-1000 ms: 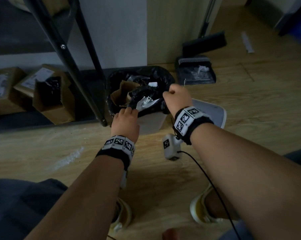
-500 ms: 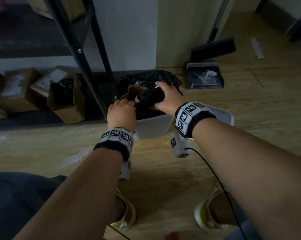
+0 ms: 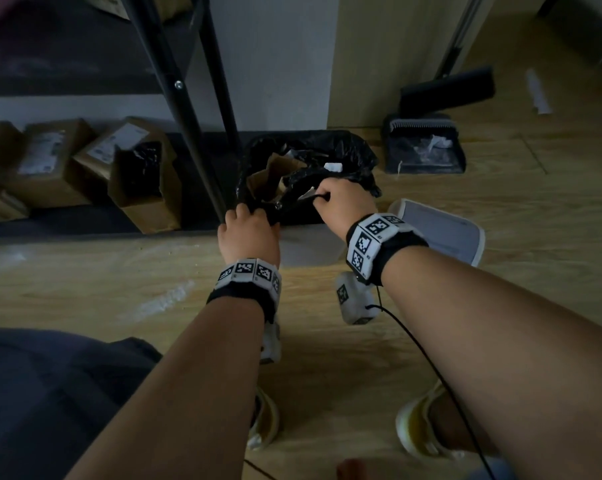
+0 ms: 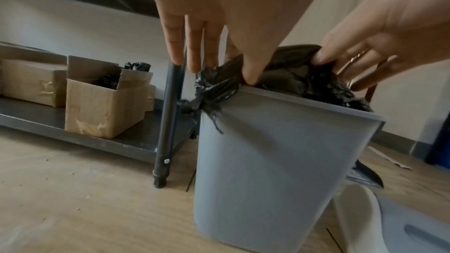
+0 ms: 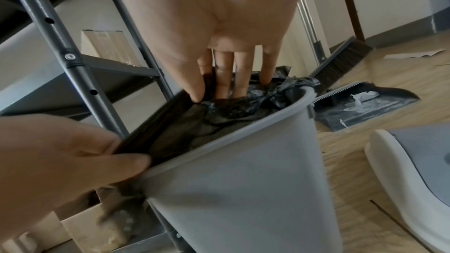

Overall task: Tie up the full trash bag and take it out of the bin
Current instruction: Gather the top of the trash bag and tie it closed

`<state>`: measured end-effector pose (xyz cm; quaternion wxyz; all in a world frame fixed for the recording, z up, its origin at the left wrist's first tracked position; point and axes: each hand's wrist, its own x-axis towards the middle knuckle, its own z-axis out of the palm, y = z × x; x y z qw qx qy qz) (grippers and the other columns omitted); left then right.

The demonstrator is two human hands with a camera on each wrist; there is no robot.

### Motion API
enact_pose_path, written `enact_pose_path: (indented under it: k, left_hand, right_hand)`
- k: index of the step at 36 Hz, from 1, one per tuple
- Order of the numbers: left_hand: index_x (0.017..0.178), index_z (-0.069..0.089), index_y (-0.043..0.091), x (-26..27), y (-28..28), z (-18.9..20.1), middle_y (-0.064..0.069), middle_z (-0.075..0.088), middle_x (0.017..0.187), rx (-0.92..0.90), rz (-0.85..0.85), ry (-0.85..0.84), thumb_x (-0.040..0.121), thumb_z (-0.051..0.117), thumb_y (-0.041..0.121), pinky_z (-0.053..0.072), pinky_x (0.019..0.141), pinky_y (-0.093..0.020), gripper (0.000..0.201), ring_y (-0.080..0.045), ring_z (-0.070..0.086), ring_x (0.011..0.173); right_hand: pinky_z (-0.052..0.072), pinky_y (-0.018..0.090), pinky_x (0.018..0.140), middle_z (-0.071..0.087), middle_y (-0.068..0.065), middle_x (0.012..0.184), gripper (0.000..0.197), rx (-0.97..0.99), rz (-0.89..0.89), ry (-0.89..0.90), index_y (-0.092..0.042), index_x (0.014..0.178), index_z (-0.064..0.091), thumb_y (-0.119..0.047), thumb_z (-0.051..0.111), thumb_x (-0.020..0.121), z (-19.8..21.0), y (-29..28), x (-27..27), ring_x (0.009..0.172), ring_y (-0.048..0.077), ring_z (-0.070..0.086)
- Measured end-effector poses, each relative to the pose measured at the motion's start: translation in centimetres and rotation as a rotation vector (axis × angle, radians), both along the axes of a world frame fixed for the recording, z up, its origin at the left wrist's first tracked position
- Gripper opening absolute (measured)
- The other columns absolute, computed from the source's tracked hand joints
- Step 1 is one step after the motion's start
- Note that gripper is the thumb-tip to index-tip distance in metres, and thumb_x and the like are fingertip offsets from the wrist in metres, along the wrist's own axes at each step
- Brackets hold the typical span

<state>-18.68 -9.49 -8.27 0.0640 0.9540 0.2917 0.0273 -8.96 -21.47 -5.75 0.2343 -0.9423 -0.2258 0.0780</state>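
Observation:
A grey bin [image 3: 310, 247] stands on the wooden floor, lined with a black trash bag [image 3: 348, 150] full of cardboard and paper. My left hand [image 3: 247, 223] pinches the bag's edge at the bin's near left corner, thumb [image 4: 250, 76] on the plastic [image 4: 294, 72]. My right hand [image 3: 339, 199] grips the edge further right, over the bin's opening; thumb and fingers [image 5: 220, 84] hold the film [image 5: 233, 107]. A band of plastic is stretched between the two hands. The bag's far rim still drapes over the bin [image 5: 243, 189].
A black shelf post [image 3: 192, 133] stands right against the bin's left side, with cardboard boxes [image 3: 143, 188] on the low shelf. The bin lid [image 3: 438, 233] lies to the right. A dustpan [image 3: 424, 150] and broom [image 3: 444, 91] sit behind. My shoes are below.
The right hand has pulled the bag's edge off the near right rim and drawn it over the opening towards the left. The left hand has kept its hold at the near left corner.

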Motion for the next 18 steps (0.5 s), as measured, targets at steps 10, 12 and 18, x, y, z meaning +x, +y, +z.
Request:
enact_pose_path:
  k: [10,12,18]
  left_hand:
    - [0.13,0.044,0.01,0.1,1.9,0.5,-0.011,0.049,0.129,-0.043,0.093,-0.053,0.096,0.045,0.01,0.047,0.094,-0.041,0.034,-0.03,0.051,0.117]
    - [0.132,0.04,0.011,0.4,2.1,0.9,-0.012,0.05,0.126,-0.074,0.114,-0.023,0.095,0.044,0.003,0.05,0.081,-0.042,0.038,-0.032,0.055,0.111]
    - [0.127,0.044,0.013,1.2,2.6,1.6,-0.012,0.052,0.121,-0.103,0.134,0.032,0.094,0.044,0.002,0.047,0.069,-0.042,0.035,-0.037,0.06,0.099]
  right_hand:
    - [0.046,0.041,0.095,0.068,0.0,0.107,0.019,-0.082,0.008,0.117,-0.025,0.108,0.063,-0.026,0.059,0.089,-0.7,0.2,-0.5,0.099,0.026,0.062]
    - [0.046,0.042,0.096,0.069,0.002,0.105,0.023,-0.136,0.032,0.131,-0.025,0.11,0.061,-0.019,0.059,0.088,-0.9,0.2,-0.7,0.098,0.027,0.063]
    - [0.042,0.045,0.102,0.067,0.007,0.113,0.031,-0.297,0.096,0.148,-0.024,0.117,0.067,-0.011,0.052,0.094,-1.6,-0.1,-0.4,0.104,0.031,0.06]
